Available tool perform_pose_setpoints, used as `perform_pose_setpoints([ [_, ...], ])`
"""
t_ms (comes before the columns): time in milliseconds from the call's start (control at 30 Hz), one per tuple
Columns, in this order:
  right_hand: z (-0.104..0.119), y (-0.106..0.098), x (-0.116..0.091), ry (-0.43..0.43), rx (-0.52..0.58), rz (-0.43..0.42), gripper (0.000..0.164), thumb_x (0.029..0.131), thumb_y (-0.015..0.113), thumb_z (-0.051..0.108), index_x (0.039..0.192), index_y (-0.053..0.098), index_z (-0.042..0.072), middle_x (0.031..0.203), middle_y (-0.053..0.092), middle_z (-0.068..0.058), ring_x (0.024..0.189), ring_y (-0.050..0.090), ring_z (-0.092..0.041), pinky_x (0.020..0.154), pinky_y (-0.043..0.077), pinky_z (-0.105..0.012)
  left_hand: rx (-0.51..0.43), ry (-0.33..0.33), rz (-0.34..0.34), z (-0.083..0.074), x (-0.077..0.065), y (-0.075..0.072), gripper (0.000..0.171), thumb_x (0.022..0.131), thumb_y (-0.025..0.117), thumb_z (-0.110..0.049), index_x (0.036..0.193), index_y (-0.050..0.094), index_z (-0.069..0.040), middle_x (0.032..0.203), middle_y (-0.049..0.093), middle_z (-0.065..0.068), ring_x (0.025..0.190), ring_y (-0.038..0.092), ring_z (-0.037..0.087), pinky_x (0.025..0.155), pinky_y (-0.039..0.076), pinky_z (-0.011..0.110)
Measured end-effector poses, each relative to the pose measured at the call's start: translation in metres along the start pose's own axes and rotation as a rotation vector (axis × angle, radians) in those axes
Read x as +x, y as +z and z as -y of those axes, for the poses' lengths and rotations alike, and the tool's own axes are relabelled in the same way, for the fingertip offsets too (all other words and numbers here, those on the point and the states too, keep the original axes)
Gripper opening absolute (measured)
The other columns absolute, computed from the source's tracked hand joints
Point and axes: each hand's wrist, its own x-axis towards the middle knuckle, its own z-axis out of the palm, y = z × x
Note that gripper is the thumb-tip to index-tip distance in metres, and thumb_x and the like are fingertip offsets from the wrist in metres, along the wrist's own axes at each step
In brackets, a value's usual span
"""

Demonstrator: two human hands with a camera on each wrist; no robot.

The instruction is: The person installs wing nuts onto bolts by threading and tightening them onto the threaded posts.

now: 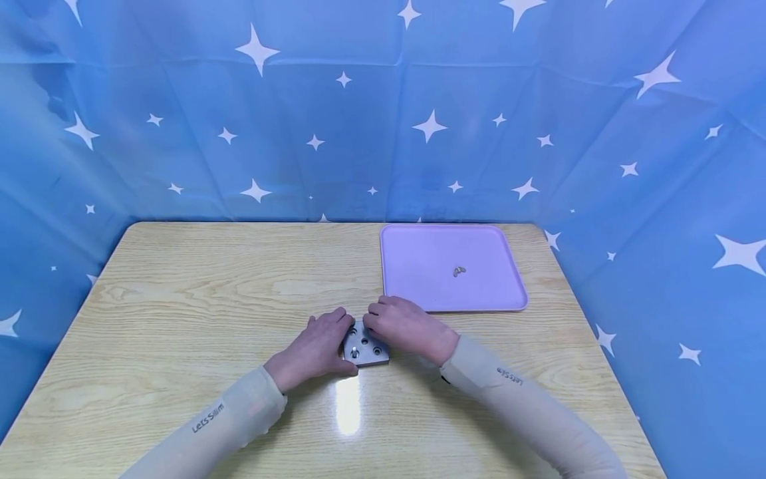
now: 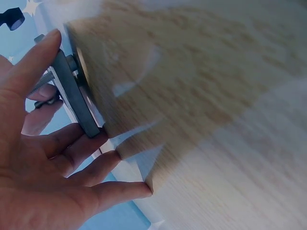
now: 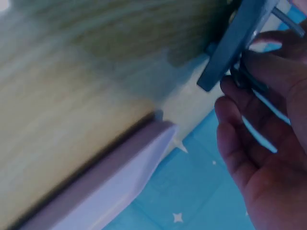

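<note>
A thick grey metal plate [image 1: 366,358] with several holes lies near the middle of the table, a short post [image 1: 355,352] standing up from it. My left hand [image 1: 320,346] grips the plate by its edges, thumb at the near end and fingers at the far end; the other fingertips rest on the table [image 2: 216,158]. At the plate's far corner, my right hand [image 1: 403,324] pinches a small dark winged piece, like a wing nut [image 3: 253,81], close over the upper face. The fingers hide most of it in the head view. Round parts [image 2: 72,63] stick out below the plate.
Behind the right hand stands a shallow purple tray [image 1: 419,266], its near edge close to the fingers. A few small winged metal pieces [image 1: 459,271] lie in it. A blue star-patterned curtain [image 1: 359,100] hangs along the table's back and sides.
</note>
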Motion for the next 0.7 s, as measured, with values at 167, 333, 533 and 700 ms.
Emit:
perform_pose_setpoints([
  [167, 0.006, 0.006, 0.0, 0.091, 0.06, -0.024, 0.009, 0.1, 0.067, 0.015, 0.092, 0.068, 0.01, 0.081, 0.063, 0.001, 0.073, 0.057, -0.013, 0.07, 0.051, -0.028, 0.001, 0.004, -0.007, 0.0, 0.0, 0.001, 0.066, 0.066, 0.097, -0.036, 0.112, 0.06, -0.005, 0.095, 0.049, 0.001, 0.088, 0.052, 0.022, 0.076, 0.047, 0.051],
  [333, 0.011, 0.009, 0.002, 0.177, 0.128, -0.031, 0.012, 0.1, 0.065, 0.011, 0.088, 0.065, 0.008, 0.078, 0.06, 0.0, 0.068, 0.056, -0.013, 0.065, 0.051, -0.029, -0.003, 0.006, -0.012, 0.0, -0.001, 0.001, 0.067, 0.066, 0.097, -0.036, 0.114, 0.061, -0.005, 0.096, 0.048, 0.0, 0.088, 0.051, 0.021, 0.077, 0.047, 0.052],
  [533, 0.013, 0.007, 0.002, 0.223, 0.173, -0.021, 0.012, 0.099, 0.067, 0.014, 0.089, 0.066, 0.007, 0.077, 0.061, -0.001, 0.067, 0.054, -0.014, 0.063, 0.05, -0.029, 0.008, 0.007, -0.012, 0.001, -0.001, 0.001, 0.069, 0.066, 0.097, -0.037, 0.115, 0.061, -0.004, 0.096, 0.048, 0.001, 0.089, 0.052, 0.023, 0.079, 0.048, 0.055],
  [700, 0.007, -0.003, -0.002, 0.209, 0.203, 0.032, 0.029, 0.097, 0.071, 0.025, 0.119, 0.069, 0.007, 0.1, 0.068, -0.002, 0.086, 0.063, -0.017, 0.077, 0.054, -0.033, 0.017, 0.015, -0.02, 0.001, -0.001, 0.001, 0.069, 0.067, 0.096, -0.037, 0.115, 0.061, -0.004, 0.096, 0.049, 0.001, 0.088, 0.053, 0.023, 0.077, 0.048, 0.053],
])
